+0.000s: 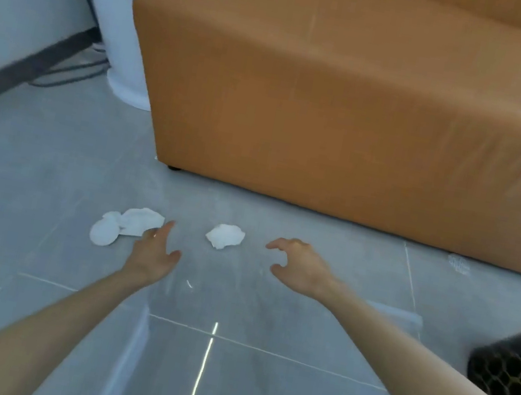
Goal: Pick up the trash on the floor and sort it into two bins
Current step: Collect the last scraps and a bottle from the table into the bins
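Grey tiled floor (pixel 50 160) below you, a flattened white tissue (pixel 134 223) lying to your left, a smaller crumpled tissue (pixel 225 236) near it on the right, an orange sofa (pixel 354 109) standing behind both, a black mesh bin (pixel 511 384) at your far right, a white column base (pixel 125 86) at the back left.

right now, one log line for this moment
left hand: open, by larger crumpled tissue | right hand: open, near smaller crumpled tissue | held: nothing | black mesh bin: right edge

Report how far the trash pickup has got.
Done: nothing shows as sorted; the inside of the black mesh bin is out of view. In hand: nothing; the left hand reaches at the edge of the larger tissue clump, the right hand hovers empty beside the smaller tissue. Left: both tissues lie on the floor, not yet binned.
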{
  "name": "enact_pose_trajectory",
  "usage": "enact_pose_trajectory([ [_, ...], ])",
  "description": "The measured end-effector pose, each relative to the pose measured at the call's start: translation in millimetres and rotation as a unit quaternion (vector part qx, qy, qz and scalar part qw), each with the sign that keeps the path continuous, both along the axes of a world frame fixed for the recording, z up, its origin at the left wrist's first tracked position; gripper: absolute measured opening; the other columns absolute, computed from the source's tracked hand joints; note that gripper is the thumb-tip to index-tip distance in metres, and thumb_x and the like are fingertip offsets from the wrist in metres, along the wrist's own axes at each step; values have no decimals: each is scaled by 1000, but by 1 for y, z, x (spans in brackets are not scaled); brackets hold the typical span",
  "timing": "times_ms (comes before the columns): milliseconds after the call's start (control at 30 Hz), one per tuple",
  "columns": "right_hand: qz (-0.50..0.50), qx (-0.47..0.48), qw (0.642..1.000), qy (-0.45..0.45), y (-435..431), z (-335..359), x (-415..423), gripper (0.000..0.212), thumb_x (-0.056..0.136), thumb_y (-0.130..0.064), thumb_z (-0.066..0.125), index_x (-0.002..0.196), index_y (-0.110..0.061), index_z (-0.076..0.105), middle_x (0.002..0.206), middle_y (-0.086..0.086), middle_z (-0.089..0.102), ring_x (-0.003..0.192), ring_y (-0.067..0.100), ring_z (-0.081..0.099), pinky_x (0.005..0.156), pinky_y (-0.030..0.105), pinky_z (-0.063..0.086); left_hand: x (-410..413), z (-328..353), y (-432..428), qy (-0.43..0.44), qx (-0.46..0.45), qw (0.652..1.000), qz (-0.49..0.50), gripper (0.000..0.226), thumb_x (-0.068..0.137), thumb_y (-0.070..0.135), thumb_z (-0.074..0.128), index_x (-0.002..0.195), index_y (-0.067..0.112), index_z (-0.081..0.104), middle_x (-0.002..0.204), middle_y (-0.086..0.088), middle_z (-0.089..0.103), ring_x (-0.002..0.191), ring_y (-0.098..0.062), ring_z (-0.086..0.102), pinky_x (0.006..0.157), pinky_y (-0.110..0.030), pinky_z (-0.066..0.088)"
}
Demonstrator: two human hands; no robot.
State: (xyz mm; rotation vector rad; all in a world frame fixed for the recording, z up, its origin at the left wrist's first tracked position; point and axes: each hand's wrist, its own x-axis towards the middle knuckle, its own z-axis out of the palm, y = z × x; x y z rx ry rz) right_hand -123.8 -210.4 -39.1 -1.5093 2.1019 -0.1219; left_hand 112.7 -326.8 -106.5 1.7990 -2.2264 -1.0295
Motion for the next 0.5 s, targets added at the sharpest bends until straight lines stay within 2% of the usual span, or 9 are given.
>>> enact_pose_trajectory([
  [167,28,4,999,-27,-50,-55,36,58,90,-19,51,143,-33,35,150,3,27,129,28,38,105,37,39,26,-30,-34,-45,5,994,99,67,94,38,50,149,31,14,154,-23,7,141,-40,12,114,-43,13],
  [267,28,8,999,-23,-75,-80,56,60,92,-20,49,146,-38,27,156,-3,15,131,31,30,103,38,40,42,-48,-55,-43,14,990,131,67,92,45,50,148,38,14,155,-21,-5,143,-40,-1,115,-44,9],
  [400,20,29,999,-21,-95,-105,71,63,93,-22,45,147,-42,19,158,-7,7,141,27,12,107,40,34,57,-65,-74,-66,20,988,139,68,87,55,51,146,45,17,154,-19,-5,140,-42,9,113,-43,17],
  [500,36,47,998,2,-96,-119,76,61,94,-23,42,148,-39,19,156,-4,15,140,24,13,107,40,33,52,-69,-79,-78,31,988,129,68,85,61,50,144,49,16,155,-9,-6,140,-36,7,111,-47,21],
])
